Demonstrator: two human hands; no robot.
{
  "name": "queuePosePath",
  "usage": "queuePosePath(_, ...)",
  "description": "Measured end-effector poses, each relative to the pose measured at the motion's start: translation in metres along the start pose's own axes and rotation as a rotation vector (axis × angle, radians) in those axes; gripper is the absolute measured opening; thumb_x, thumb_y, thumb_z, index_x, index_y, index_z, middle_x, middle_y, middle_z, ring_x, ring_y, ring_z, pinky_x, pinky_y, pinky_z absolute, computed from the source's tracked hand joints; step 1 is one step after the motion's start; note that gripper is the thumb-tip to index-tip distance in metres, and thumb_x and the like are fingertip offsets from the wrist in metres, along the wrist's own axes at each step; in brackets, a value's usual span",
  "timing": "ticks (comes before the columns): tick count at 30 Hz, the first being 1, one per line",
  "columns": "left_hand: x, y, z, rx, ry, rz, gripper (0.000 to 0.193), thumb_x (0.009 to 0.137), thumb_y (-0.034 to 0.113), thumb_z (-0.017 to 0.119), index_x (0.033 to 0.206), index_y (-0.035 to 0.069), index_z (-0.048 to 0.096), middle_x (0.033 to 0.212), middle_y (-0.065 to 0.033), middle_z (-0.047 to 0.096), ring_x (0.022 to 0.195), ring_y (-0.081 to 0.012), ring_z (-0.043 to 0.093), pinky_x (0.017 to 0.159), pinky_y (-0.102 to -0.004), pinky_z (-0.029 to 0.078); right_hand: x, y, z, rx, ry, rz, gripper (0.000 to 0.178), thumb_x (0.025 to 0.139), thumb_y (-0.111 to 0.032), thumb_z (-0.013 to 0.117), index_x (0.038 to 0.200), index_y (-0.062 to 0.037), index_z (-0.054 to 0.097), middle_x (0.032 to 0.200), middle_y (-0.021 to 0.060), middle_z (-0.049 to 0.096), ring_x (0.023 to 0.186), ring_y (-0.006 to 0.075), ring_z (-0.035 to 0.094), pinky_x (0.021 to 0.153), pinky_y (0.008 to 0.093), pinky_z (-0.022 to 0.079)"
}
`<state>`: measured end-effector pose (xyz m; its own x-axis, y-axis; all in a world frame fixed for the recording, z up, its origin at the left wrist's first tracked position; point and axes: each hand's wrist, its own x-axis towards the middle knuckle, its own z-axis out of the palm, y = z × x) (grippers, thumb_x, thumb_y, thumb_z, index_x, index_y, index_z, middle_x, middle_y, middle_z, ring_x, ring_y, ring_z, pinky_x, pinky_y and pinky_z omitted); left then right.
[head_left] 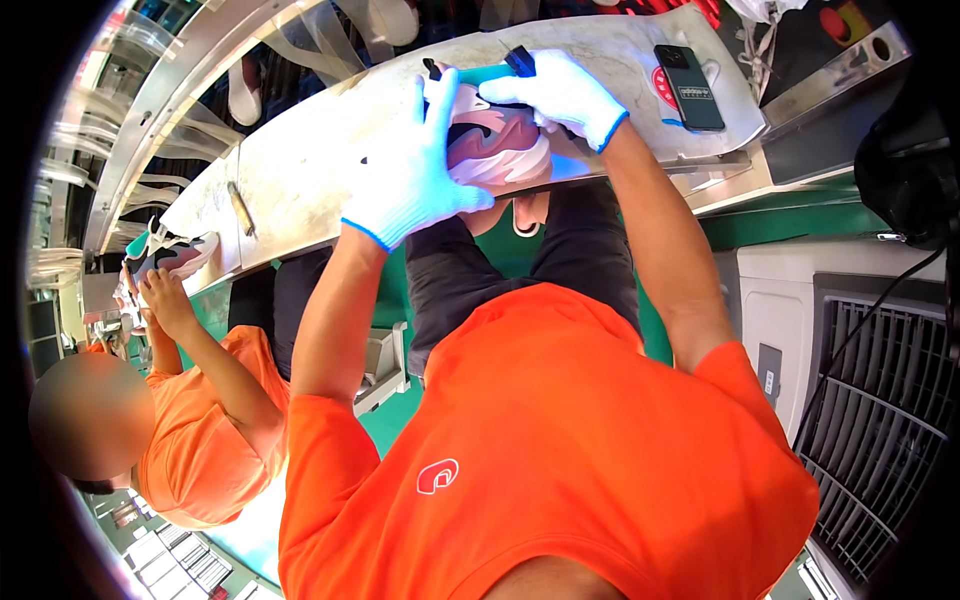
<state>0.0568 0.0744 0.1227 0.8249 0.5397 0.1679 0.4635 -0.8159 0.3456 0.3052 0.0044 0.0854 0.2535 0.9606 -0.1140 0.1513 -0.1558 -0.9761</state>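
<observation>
You face a long, pale, smudged worktop (300, 170) with a silver metal rail (163, 105) beyond it, a green floor (393, 425) beneath you, and a beige cabinet (765, 300) with dark slatted vents (880, 380) to your right.

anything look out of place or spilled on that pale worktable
Perhaps the black rectangular smartphone at the right end of the pale worktable: a personal item lying near the pink, grey and white shoe under the white-gloved left hand looks slightly odd. I see no spill.
</observation>
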Motion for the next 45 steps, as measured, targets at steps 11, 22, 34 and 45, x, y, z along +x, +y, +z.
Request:
queuePosePath(11,0.011,0.014,0.004,0.031,-0.020,-0.009,0.130,0.059,0.035,0.100,0.173,0.020,0.041,0.159,-0.0348,0.048,0.133,-0.0514,0.066,0.106,-0.0518,0.060,0.007,0.008,0.009,0.962,0.426,-0.333,0.019,0.111,-0.024,0.071,0.108,-0.0048,0.069,0.083,0.0076,0.068,0.070,0.0196,0.070,0.065,0.0371,0.059)
queuePosePath(22,0.022,0.004,0.011,0.133,-0.053,0.029,0.136,0.056,0.044,0.102,0.174,0.025,0.039,0.175,-0.0335,0.034,0.143,-0.0549,0.060,0.113,-0.0544,0.057,0.012,0.053,0.019,1.429,-0.127,-0.478,0.043,0.120,-0.050,0.047,0.106,-0.0141,0.067,0.078,-0.0006,0.053,0.056,0.0126,0.041,0.054,0.0340,0.034)
queuePosePath(34,0.028,0.011,0.029,0.157,0.081,0.141,0.112,0.060,0.041,0.102,0.157,0.017,0.053,0.162,-0.0198,0.049,0.140,-0.0482,0.058,0.114,-0.0571,0.053,0.008,0.029,0.043,1.426,0.294,-0.303,0.050,0.116,-0.058,0.055,0.107,-0.0105,0.065,0.078,0.0032,0.059,0.060,0.0164,0.048,0.056,0.0337,0.040)
queuePosePath(45,0.009,0.010,0.031,-0.013,0.222,0.188,0.092,0.054,0.021,0.099,0.141,0.015,0.068,0.145,-0.0130,0.060,0.134,-0.0429,0.061,0.107,-0.0542,0.055,0.003,-0.058,-0.032,0.328,0.121,-0.071,0.032,0.116,-0.031,0.061,0.095,-0.0082,0.065,0.070,-0.0009,0.057,0.051,0.0098,0.050,0.045,0.0257,0.038)
